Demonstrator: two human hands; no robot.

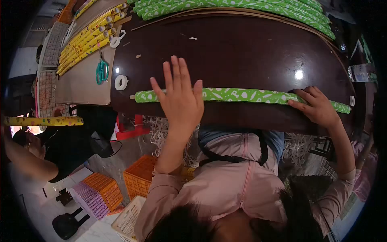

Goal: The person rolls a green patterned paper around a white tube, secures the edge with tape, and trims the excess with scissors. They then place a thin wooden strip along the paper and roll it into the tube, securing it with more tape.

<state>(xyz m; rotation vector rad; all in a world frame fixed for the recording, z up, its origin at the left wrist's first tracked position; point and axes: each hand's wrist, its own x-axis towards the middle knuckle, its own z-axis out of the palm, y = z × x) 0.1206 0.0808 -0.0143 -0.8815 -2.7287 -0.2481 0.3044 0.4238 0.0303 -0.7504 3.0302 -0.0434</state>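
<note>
A long green patterned roll [246, 95] lies across the dark table, parallel to its near edge. My left hand [181, 94] is palm down over the roll's left part, fingers spread and stretched out, holding nothing. Near the roll's right part, my right hand [316, 105] has its thumb on the near side and its fingers over the top, gripping it. A white tape ring [121, 82] lies just beyond the roll's left end. Another small white ring [352, 101] sits by the right end.
Teal scissors [102, 71] and yellow rolls [86, 40] lie at the left. More green rolls [238, 9] line the far edge. At the left, a co-worker's arm [30, 161] is near a yellow roll [44, 121]. An orange crate [139, 177] stands below the table.
</note>
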